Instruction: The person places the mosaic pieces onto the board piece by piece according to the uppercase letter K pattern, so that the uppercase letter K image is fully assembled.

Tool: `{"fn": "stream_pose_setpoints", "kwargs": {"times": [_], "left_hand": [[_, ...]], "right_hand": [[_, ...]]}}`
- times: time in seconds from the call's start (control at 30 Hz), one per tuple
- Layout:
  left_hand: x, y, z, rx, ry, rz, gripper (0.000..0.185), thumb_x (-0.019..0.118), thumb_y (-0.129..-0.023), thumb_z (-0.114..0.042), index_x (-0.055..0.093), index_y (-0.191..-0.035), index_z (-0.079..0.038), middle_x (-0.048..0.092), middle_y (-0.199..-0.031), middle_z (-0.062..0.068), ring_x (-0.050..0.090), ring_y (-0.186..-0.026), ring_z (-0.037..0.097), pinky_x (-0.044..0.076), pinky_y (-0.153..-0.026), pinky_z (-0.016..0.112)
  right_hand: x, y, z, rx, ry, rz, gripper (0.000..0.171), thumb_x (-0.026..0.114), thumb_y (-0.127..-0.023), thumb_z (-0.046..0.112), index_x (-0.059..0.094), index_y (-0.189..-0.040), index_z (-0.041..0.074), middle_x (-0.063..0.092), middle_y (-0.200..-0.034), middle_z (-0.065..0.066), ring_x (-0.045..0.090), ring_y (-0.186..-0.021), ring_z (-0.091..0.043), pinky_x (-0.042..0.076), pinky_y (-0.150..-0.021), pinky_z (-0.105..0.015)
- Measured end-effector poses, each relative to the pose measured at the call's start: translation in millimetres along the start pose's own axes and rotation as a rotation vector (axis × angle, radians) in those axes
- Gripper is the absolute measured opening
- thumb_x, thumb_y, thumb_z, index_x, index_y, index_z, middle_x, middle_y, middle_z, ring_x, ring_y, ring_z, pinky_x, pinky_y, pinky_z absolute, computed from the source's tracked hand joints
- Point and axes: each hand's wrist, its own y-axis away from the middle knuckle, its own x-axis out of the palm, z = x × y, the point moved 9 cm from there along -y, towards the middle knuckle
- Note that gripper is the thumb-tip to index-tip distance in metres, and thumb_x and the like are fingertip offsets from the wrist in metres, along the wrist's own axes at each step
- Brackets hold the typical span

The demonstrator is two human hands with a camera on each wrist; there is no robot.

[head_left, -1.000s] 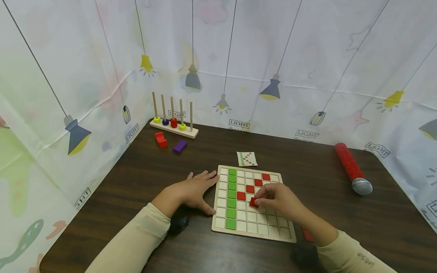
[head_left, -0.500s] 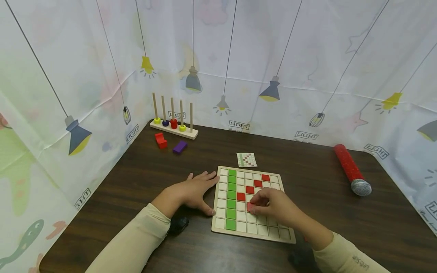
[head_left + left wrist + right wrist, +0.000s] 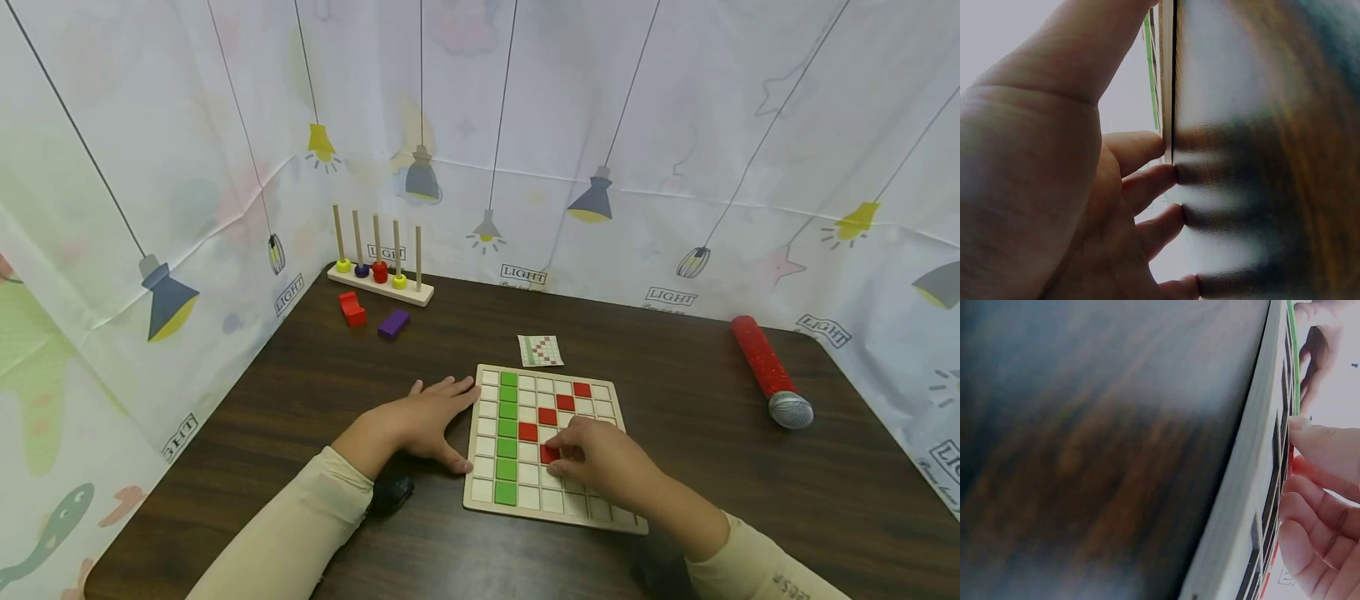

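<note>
A wooden grid board (image 3: 535, 475) lies on the dark table, with a column of green tiles (image 3: 508, 425) and a diagonal of red tiles (image 3: 557, 409). My right hand (image 3: 572, 455) rests over the board's middle, its curled fingertips pinching a red tile (image 3: 548, 454) that sits low in a cell below the diagonal. My left hand (image 3: 429, 419) lies flat on the table against the board's left edge, fingers straight. In the left wrist view, the fingers (image 3: 1147, 187) touch the table beside the board's edge (image 3: 1167, 94). The right wrist view shows the fingers (image 3: 1325, 487) on the board (image 3: 1241, 494).
A small pattern card (image 3: 541, 351) lies just behind the board. A red toy microphone (image 3: 769, 372) is at the right. At the back left stand a peg rack with rings (image 3: 378, 277), a red block (image 3: 352, 308) and a purple block (image 3: 393, 322). Printed curtains wall the table.
My right hand has carried the red tile down and a little left, from above the board into a cell. The left hand has not moved.
</note>
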Motion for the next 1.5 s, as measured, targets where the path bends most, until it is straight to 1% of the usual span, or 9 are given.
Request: {"fn": "stream_pose_setpoints", "kwargs": {"times": [0.27, 0.43, 0.6, 0.77, 0.9, 0.97, 1.07, 1.23, 1.5], "left_hand": [[0.9, -1.0, -2.9, 0.006, -0.005, 0.003, 0.113, 0.082, -0.080, -0.058, 0.018, -0.165, -0.020, 0.010, -0.170, 0.000, 0.006, -0.155, 0.026, 0.004, -0.119, 0.061], [0.1, -1.1, -6.2, 0.010, -0.005, 0.005, 0.113, 0.082, -0.080, -0.058, 0.018, -0.165, -0.020, 0.010, -0.170, 0.001, 0.006, -0.155, 0.026, 0.004, -0.119, 0.061], [-2.5, -0.5, -7.9, 0.014, -0.009, 0.004, 0.113, 0.082, -0.080, -0.058, 0.018, -0.165, -0.019, 0.010, -0.170, 0.002, 0.007, -0.155, 0.027, 0.005, -0.119, 0.061], [-2.3, -0.6, -4.6, 0.009, -0.011, 0.003, 0.113, 0.082, -0.080, -0.058, 0.018, -0.165, -0.019, 0.010, -0.170, 0.002, 0.008, -0.155, 0.027, 0.005, -0.119, 0.061], [-1.6, 0.3, -1.8, 0.005, -0.005, 0.003, 0.114, 0.082, -0.080, -0.059, 0.018, -0.165, -0.019, 0.010, -0.170, 0.002, 0.007, -0.155, 0.026, 0.005, -0.119, 0.061], [-1.3, 0.7, -1.0, 0.007, -0.003, 0.002, 0.114, 0.082, -0.080, -0.059, 0.018, -0.165, -0.019, 0.010, -0.170, 0.002, 0.007, -0.155, 0.027, 0.005, -0.119, 0.062], [-1.5, 1.7, -0.5, 0.008, -0.001, 0.000, 0.114, 0.082, -0.080, -0.059, 0.017, -0.166, -0.020, 0.009, -0.170, 0.001, 0.007, -0.155, 0.027, 0.005, -0.119, 0.062], [-1.7, 1.4, 1.5, 0.007, 0.004, -0.005, 0.114, 0.082, -0.080, -0.059, 0.018, -0.165, -0.020, 0.010, -0.170, 0.001, 0.007, -0.155, 0.027, 0.004, -0.118, 0.062], [-0.6, 0.4, -1.7, 0.015, -0.006, -0.003, 0.114, 0.082, -0.080, -0.059, 0.018, -0.165, -0.019, 0.011, -0.170, 0.002, 0.007, -0.155, 0.027, 0.005, -0.118, 0.062]], "right_hand": [[-1.5, 7.6, -4.2, -0.014, -0.002, -0.014, 0.028, 0.086, -0.084, 0.021, 0.079, -0.109, 0.010, 0.055, -0.082, 0.011, 0.053, -0.076, -0.009, 0.047, -0.066, -0.027], [-17.0, 20.6, -15.8, -0.013, -0.014, -0.039, 0.035, 0.086, -0.084, 0.026, 0.078, -0.114, 0.010, 0.060, -0.086, 0.010, 0.057, -0.080, -0.009, 0.051, -0.069, -0.028], [-42.0, 41.4, -45.9, 0.082, 0.006, -0.052, 0.038, 0.086, -0.084, 0.028, 0.077, -0.117, 0.010, 0.064, -0.095, 0.007, 0.059, -0.085, -0.013, 0.053, -0.072, -0.033], [-52.0, 65.2, -82.5, 0.198, 0.040, 0.016, 0.051, 0.086, -0.082, 0.037, 0.074, -0.125, 0.012, 0.065, -0.108, 0.002, 0.063, -0.099, -0.022, 0.054, -0.085, -0.050], [-53.4, 81.4, -100.1, 0.209, 0.049, 0.067, 0.057, 0.086, -0.081, 0.039, 0.071, -0.127, 0.009, 0.065, -0.114, -0.002, 0.062, -0.110, -0.032, 0.050, -0.091, -0.058], [-52.0, 88.1, -104.6, 0.197, 0.052, 0.093, 0.059, 0.087, -0.079, 0.041, 0.071, -0.127, 0.009, 0.065, -0.115, -0.001, 0.062, -0.111, -0.031, 0.050, -0.092, -0.056], [-47.7, 95.4, -104.6, 0.142, 0.055, 0.132, 0.061, 0.086, -0.078, 0.045, 0.072, -0.127, 0.011, 0.064, -0.112, 0.004, 0.062, -0.102, -0.018, 0.053, -0.088, -0.044], [-44.6, 98.0, -98.4, 0.073, 0.033, 0.141, 0.044, 0.085, -0.080, 0.044, 0.075, -0.116, 0.020, 0.060, -0.103, 0.013, 0.056, -0.090, -0.006, 0.052, -0.079, -0.032], [-43.0, 100.7, -103.6, 0.145, -0.001, 0.135, 0.032, 0.088, -0.079, 0.031, 0.067, -0.102, 0.026, 0.060, -0.095, 0.012, 0.055, -0.086, -0.009, 0.050, -0.074, -0.033]]}}
